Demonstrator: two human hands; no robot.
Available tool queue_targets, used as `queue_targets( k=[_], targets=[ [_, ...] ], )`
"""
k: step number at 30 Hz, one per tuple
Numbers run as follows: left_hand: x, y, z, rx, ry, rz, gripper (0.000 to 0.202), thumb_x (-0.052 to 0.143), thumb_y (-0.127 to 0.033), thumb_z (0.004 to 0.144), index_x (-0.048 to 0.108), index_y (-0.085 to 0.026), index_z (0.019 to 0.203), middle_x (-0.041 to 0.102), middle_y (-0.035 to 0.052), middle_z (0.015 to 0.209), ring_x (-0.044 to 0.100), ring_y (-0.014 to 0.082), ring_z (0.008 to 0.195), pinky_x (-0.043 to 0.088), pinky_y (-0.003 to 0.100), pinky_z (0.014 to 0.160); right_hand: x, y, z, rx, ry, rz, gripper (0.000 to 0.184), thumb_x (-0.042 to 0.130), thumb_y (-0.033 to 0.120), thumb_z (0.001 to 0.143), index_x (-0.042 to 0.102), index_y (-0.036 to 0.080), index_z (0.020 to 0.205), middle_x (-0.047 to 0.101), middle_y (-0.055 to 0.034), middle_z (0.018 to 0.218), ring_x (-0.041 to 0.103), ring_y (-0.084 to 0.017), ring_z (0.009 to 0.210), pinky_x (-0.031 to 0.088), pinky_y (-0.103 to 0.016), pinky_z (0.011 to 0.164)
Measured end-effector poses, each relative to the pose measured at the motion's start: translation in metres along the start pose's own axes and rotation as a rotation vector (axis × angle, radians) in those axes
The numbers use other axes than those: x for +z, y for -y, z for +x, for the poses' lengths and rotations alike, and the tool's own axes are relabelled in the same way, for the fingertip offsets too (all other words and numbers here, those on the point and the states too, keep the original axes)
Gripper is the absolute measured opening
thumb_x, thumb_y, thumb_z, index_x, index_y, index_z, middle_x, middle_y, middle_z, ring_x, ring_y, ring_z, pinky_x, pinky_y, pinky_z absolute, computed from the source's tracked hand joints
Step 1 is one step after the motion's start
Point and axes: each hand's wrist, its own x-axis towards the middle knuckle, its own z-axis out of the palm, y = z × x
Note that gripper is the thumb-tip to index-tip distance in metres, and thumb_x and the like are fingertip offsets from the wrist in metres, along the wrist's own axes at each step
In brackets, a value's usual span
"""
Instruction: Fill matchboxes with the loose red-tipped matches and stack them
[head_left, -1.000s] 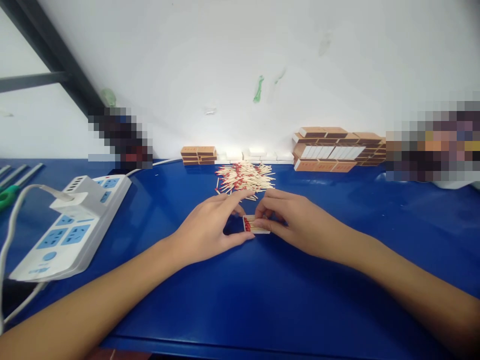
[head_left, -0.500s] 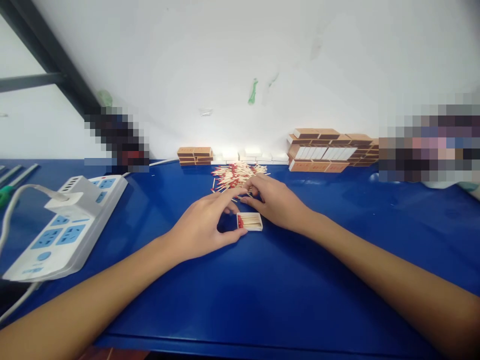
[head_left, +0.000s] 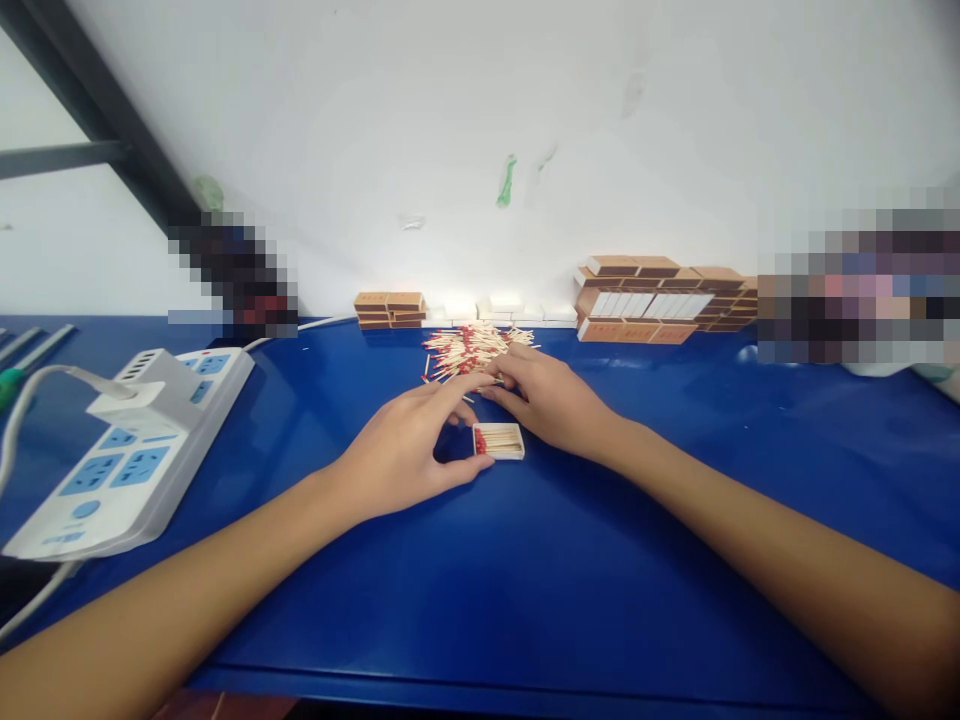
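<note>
A small white matchbox tray lies on the blue table with red-tipped matches lined up inside, heads to the left. My left hand is spread around the tray's left end. Its thumb touches the near edge, and its index finger reaches across to the right fingertips. Behind the tray my right hand is closed in a pinch at the near side of a loose match pile. Match ends show at its fingertips; how many it holds is hidden.
Stacked matchboxes stand against the wall at right, with a smaller matchbox stack at left. White trays line the wall between them. A power strip with a plugged-in white adapter lies at left on the blue table.
Both hands stay almost in place. The right fingers have shifted very slightly at the edge of the match pile; the tray has not moved.
</note>
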Motion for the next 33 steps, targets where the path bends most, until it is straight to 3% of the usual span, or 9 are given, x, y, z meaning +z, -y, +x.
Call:
queue_targets(
  k=[11, 17, 21, 27, 33],
  targets=[
    [0.000, 0.001, -0.001, 0.003, 0.007, 0.014, 0.075, 0.076, -0.034, 0.088, 0.038, -0.028, 0.153, 0.075, 0.0021, 0.109, 0.071, 0.0233, 0.102, 0.056, 0.043, 0.094, -0.013, 0.002, -0.001, -0.024, 0.126, -0.142, 0.016, 0.050, 0.030, 0.105, 0.061, 0.018, 0.103, 0.062, -0.0115, 0.112, 0.060, -0.021, 0.089, 0.041, -0.032, 0.074],
    [-0.002, 0.000, 0.000, -0.016, 0.030, 0.002, 0.076, 0.077, -0.034, 0.088, 0.039, -0.029, 0.152, 0.075, 0.0014, 0.108, 0.071, 0.0232, 0.103, 0.056, 0.042, 0.092, -0.021, 0.009, -0.001, 0.033, 0.234, -0.018, 0.014, 0.053, 0.029, 0.104, 0.059, 0.019, 0.097, 0.065, -0.0083, 0.100, 0.061, -0.020, 0.087, 0.043, -0.031, 0.073],
    [-0.003, -0.001, 0.001, -0.022, 0.033, 0.002, 0.074, 0.077, -0.034, 0.088, 0.040, -0.029, 0.151, 0.075, 0.0016, 0.109, 0.071, 0.0240, 0.104, 0.056, 0.042, 0.092, -0.027, 0.012, -0.003, 0.070, 0.293, -0.039, 0.014, 0.052, 0.029, 0.105, 0.059, 0.019, 0.099, 0.066, -0.0096, 0.102, 0.062, -0.021, 0.086, 0.043, -0.031, 0.071],
    [-0.003, 0.001, 0.000, -0.022, 0.035, 0.020, 0.077, 0.078, -0.033, 0.087, 0.038, -0.029, 0.153, 0.075, 0.0017, 0.112, 0.070, 0.0243, 0.107, 0.055, 0.044, 0.097, -0.027, 0.009, -0.010, 0.094, 0.297, -0.138, 0.012, 0.052, 0.026, 0.104, 0.057, 0.018, 0.098, 0.065, -0.0100, 0.103, 0.062, -0.019, 0.077, 0.041, -0.030, 0.066],
    [-0.003, 0.000, 0.001, -0.028, 0.035, 0.009, 0.076, 0.078, -0.033, 0.088, 0.039, -0.027, 0.153, 0.075, 0.0010, 0.110, 0.070, 0.0237, 0.107, 0.055, 0.043, 0.096, -0.029, 0.006, -0.012, 0.045, 0.272, -0.073, 0.009, 0.054, 0.026, 0.103, 0.057, 0.019, 0.099, 0.065, -0.0084, 0.106, 0.062, -0.019, 0.081, 0.041, -0.029, 0.067]
  ],
)
